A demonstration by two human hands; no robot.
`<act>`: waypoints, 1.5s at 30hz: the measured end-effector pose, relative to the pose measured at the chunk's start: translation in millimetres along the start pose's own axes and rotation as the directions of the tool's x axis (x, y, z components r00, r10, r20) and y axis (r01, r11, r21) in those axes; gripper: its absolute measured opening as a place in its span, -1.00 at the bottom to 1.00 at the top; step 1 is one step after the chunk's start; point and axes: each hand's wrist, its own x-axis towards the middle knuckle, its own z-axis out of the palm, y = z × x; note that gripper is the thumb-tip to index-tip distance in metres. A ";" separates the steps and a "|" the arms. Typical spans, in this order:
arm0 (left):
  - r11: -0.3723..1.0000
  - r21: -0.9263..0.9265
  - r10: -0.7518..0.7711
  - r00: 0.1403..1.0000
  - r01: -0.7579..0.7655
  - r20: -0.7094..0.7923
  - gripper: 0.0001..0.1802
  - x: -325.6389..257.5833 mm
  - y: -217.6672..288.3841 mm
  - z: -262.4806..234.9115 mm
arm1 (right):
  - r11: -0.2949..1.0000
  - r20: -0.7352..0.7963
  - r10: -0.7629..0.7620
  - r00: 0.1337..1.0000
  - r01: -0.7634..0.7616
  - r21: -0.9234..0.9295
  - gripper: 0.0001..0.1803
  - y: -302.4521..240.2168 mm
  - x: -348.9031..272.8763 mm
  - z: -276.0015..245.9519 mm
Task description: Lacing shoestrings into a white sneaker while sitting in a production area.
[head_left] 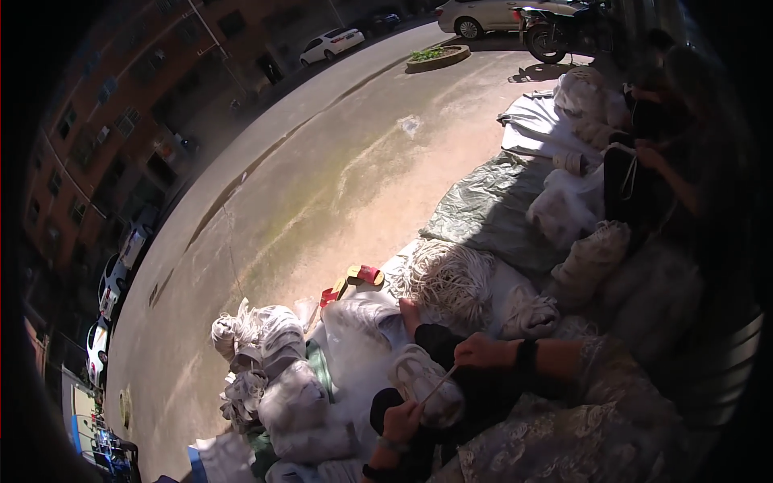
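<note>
My left hand [402, 421] is closed on one end of a short, pale cord [439, 385]. The other end runs up to my right hand [477, 352], also closed, with a black band at its wrist. Between the hands the cord looks taut. Just behind it, by my dark-trousered legs, rests a rolled white bundle [409, 369] of what seems to be cord or cloth strips. A bare foot [410, 312] shows beyond it. Patterned, lacy fabric [539, 439] covers my lap.
Several white rolled bundles [294, 394] lie at the left, and a large heap of loose pale cords [447, 278] lies ahead. Red-strapped sandals [366, 275] sit at the sheet's edge. Another person [684, 153] works at the right. A green-grey tarp [483, 209], motorcycle [555, 36] and cars stand farther off.
</note>
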 end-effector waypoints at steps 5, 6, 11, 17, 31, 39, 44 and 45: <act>0.998 -0.056 -0.020 0.998 0.023 0.058 -0.74 -3.1 -7.2 4.8 | 0.964 -0.116 0.192 0.975 -0.209 -0.165 -0.77 7.6 1.3 -15.7; 0.997 -0.053 -0.042 0.994 0.047 0.100 -0.73 -2.9 -4.8 6.6 | 0.967 -0.091 0.176 0.980 -0.190 -0.168 -0.77 14.7 1.7 -14.7; 1.000 -0.015 0.016 0.997 -0.015 0.072 -0.75 6.0 10.0 25.4 | 0.810 -0.017 -0.094 0.995 0.067 -0.582 -0.79 14.1 9.4 8.5; 0.990 0.089 0.111 0.993 -0.107 -0.045 -0.81 29.5 32.0 21.2 | 0.990 0.150 -0.114 0.982 0.101 0.095 -0.79 -38.8 20.7 40.3; 0.991 0.135 0.035 0.995 -0.022 -0.092 -0.85 26.5 8.3 19.5 | 0.976 0.277 0.117 0.954 -0.163 0.146 -0.82 -17.2 34.9 51.4; 0.984 -0.011 -0.170 0.932 0.175 -0.321 -0.85 34.7 -31.8 36.7 | 0.974 -0.013 -0.002 1.000 -0.001 -0.227 -0.86 -4.1 52.7 62.2; 0.953 -0.148 -0.299 0.908 0.266 -0.294 -0.80 35.7 -38.2 43.1 | 0.930 -0.032 -0.064 0.997 0.048 -0.364 -0.88 -2.6 58.9 74.4; 0.937 -0.166 -0.344 0.901 0.308 -0.264 -0.79 36.1 -38.4 43.0 | 0.920 -0.021 -0.047 0.999 0.035 -0.391 -0.88 -3.1 59.8 74.8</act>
